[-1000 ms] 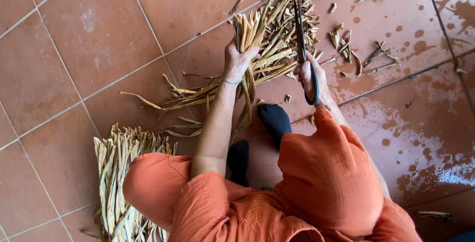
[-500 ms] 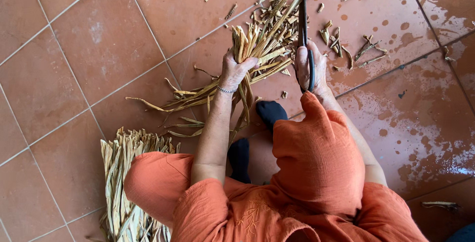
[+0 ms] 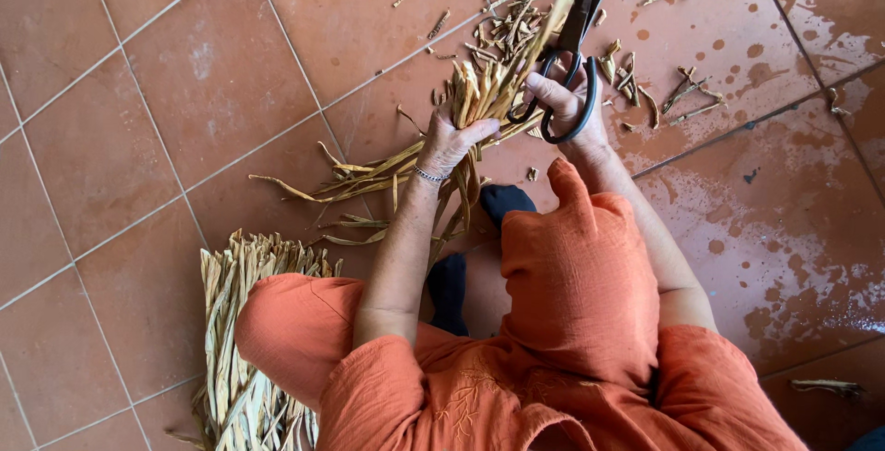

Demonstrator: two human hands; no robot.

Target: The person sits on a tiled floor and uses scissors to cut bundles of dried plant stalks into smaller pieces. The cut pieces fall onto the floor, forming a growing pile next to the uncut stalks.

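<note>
Dried straw-coloured plant strips (image 3: 479, 105) stand bunched above the terracotta tile floor (image 3: 138, 137), the left hand (image 3: 449, 142) clamped round them. Right hand (image 3: 570, 100) grips large black scissors (image 3: 579, 27), blades parted (close by): a slip could nick those fingers.

Left hand (image 3: 449, 142): grip closed around a bunch of dried straw-coloured leaves (image 3: 489, 91), bracelet at the wrist. Right hand (image 3: 570, 100): fingers through the loops of large black scissors (image 3: 579, 22), blades slightly parted, just beside the bunch's upper end. Cut leaf scraps (image 3: 645, 82): scattered over the terracotta tile floor (image 3: 184, 91). Second leaf bundle (image 3: 240, 340): lying beside the orange-clad knee (image 3: 286, 313). Dark socks visible.
</note>
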